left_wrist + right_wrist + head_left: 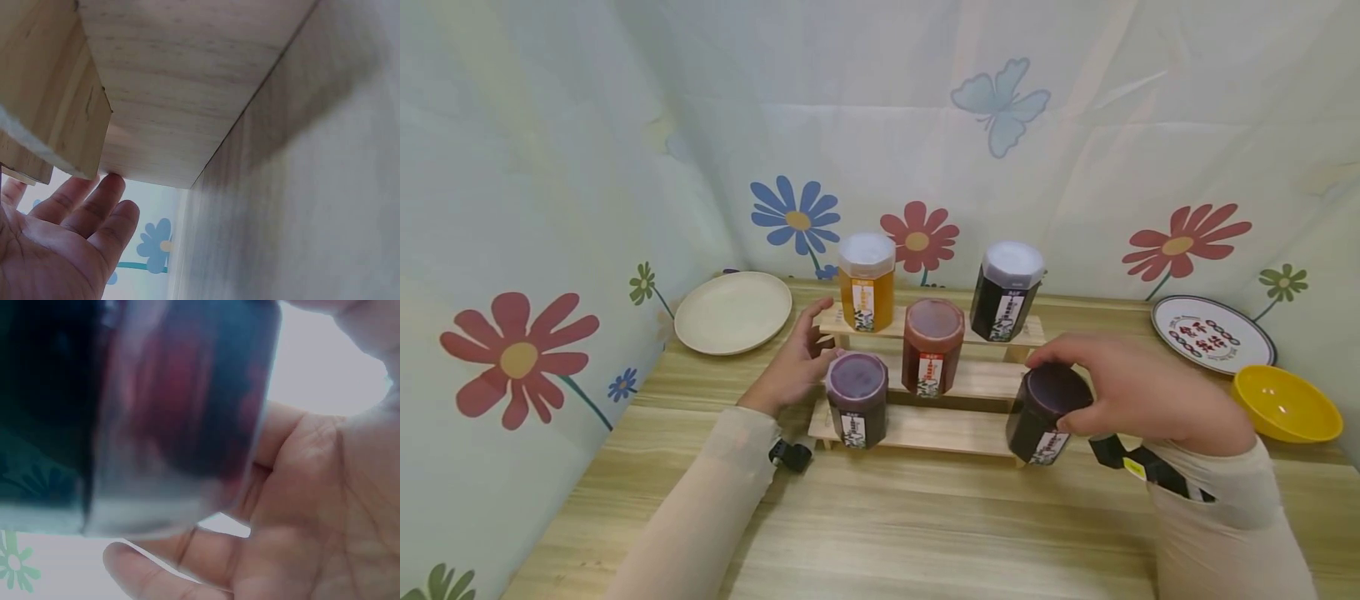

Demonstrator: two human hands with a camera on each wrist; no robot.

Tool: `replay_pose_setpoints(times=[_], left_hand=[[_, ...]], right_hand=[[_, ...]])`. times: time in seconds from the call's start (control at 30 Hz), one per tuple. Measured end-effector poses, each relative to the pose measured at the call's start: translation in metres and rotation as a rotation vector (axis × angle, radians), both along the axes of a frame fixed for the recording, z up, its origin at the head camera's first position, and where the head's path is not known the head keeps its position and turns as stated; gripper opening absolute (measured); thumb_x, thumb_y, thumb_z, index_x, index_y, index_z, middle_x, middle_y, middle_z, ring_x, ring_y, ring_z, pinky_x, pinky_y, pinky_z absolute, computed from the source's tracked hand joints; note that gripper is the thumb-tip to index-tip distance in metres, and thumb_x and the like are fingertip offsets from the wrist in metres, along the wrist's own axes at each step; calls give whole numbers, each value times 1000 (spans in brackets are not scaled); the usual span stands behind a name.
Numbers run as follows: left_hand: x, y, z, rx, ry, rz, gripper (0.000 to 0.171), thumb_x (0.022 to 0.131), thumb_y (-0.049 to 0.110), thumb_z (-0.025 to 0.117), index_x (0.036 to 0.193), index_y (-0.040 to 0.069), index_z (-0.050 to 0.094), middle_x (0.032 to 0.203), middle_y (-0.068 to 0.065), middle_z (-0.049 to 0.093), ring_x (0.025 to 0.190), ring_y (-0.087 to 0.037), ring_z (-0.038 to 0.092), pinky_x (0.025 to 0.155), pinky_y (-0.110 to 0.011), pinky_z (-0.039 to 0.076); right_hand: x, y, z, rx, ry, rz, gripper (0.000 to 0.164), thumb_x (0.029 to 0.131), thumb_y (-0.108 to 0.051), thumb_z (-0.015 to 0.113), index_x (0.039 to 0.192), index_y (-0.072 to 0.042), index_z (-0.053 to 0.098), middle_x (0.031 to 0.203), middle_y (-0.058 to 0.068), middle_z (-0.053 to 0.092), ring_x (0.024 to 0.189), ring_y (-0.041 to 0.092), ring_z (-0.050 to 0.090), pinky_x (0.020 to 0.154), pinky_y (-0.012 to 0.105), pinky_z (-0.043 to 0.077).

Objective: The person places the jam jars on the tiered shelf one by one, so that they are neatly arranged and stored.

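My right hand (1150,392) grips a dark octagonal jar (1037,433) by its lid, thumb on the near side and fingers on the far side. The jar overlaps the right end of the lowest step of a wooden three-tier stand (947,429). In the right wrist view, the jar (181,412) looms blurred before the palm. At the stand's left end is my left hand (790,367), its fingers reaching along the side. Its fingertips meet the wood in the left wrist view. Beside that hand, a purple-lidded jar (857,404) stands on the lowest step.
A red-brown jar (931,358) occupies the middle step; an amber jar (868,292) and a white-lidded dark jar (1003,296) stand on top. A cream plate (733,312) lies back left. To the right are a patterned plate (1213,321) and a yellow bowl (1285,404). Flowered curtain (850,108) hangs behind.
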State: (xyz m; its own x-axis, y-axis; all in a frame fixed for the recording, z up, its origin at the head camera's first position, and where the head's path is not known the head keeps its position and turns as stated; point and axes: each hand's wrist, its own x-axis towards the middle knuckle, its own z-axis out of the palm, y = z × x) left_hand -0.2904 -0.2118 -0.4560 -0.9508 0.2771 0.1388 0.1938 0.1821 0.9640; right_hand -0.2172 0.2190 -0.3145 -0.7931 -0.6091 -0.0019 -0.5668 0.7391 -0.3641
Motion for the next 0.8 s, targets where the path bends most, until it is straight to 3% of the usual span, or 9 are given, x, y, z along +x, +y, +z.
replay_pose_setpoints(times=[0.2, 0.8], left_hand=[[1, 1, 1, 11, -6, 1, 82, 104, -1, 58, 168, 22, 11, 158, -31, 43, 145, -48, 47, 115, -60, 44], [2, 0, 3, 16, -15, -8, 82, 104, 1, 59, 168, 22, 12, 158, -32, 43, 145, -48, 46, 116, -61, 43]], right_hand=[[0, 1, -1, -17, -54, 18, 61, 76, -21, 94, 130, -17, 67, 121, -3, 68, 101, 15, 62, 84, 33, 59], [-1, 1, -2, -13, -21, 45, 59, 79, -27, 94, 133, -23, 68, 127, -7, 68, 106, 14, 63, 88, 34, 58]])
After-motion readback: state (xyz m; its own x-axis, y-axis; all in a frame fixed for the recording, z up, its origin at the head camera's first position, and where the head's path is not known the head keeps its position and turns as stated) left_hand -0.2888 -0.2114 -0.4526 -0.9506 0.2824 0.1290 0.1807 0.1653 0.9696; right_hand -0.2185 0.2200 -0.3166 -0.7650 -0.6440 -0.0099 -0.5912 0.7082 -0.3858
